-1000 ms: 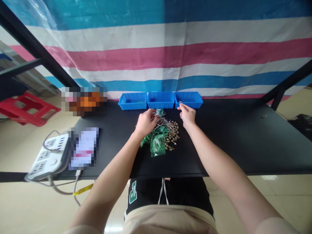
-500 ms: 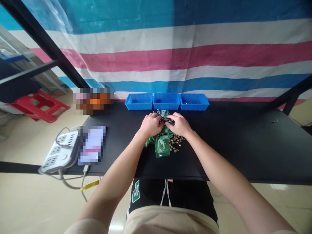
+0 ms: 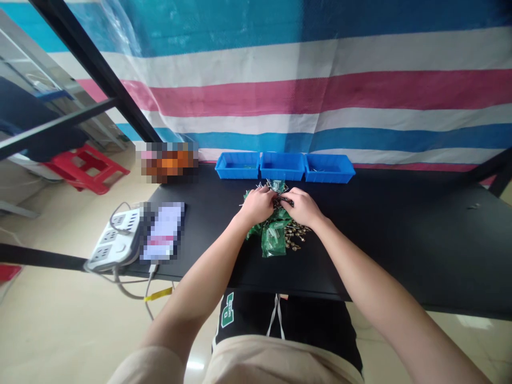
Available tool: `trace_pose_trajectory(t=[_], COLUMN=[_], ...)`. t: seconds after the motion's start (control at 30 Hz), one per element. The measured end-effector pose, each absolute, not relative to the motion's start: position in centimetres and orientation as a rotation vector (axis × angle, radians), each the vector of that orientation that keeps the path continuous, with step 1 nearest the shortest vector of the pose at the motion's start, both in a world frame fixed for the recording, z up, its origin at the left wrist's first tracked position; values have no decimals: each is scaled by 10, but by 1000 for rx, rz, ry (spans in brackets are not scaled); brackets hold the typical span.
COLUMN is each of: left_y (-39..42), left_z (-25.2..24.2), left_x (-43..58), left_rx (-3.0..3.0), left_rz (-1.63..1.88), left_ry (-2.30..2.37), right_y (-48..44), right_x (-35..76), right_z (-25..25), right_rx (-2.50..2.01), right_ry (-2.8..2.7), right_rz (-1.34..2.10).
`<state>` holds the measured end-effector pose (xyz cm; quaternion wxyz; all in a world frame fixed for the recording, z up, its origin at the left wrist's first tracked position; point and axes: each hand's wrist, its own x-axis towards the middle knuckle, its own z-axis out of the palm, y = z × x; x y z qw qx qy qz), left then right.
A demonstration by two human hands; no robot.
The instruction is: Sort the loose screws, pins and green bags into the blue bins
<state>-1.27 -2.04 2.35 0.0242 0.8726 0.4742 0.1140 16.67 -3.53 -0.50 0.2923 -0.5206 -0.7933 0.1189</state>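
Note:
A heap of small parts (image 3: 280, 224) lies on the black table (image 3: 400, 240): green plastic packets (image 3: 273, 239), brass-coloured pieces (image 3: 296, 234) and thin metal pins at the far side. My left hand (image 3: 259, 205) and my right hand (image 3: 303, 207) rest on the heap side by side, fingers curled in and meeting over the metal pins. What the fingers pinch is too small to name. Behind the heap stand three blue bins in a row: left bin (image 3: 237, 166), middle bin (image 3: 282, 166), right bin (image 3: 328, 168).
A white power strip (image 3: 116, 240) with a cable hangs over the table's left corner, beside a blurred flat item (image 3: 164, 232). A blurred object (image 3: 170, 160) sits at the back left. A red stool (image 3: 90, 168) stands on the floor. A striped tarp hangs behind.
My right hand came back from the right bin to the heap and met my left hand over the pins. The view has shifted a little to the left.

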Motion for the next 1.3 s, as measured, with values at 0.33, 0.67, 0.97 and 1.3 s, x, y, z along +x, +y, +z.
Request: trace_pose_trajectory(t=[0.33,0.67,0.97,1.3], left_y=[-23,-19,-21,-20], left_z=[24,21,20,20], left_x=[-10,-10,-8,-9], left_rx=[2680,2621,2608,2634], left_rz=[321,384,374,335], left_ry=[1539,1547,1608,1605], right_y=[-35,-35,-31,-31], right_x=[167,168,171,174], right_z=[-6,-5,-7,-1], right_rx=[-1293,-1412,-1477,-1478], right_ry=[-2094,-2036,-2092,-2134], right_rz=[361,220,256,249])
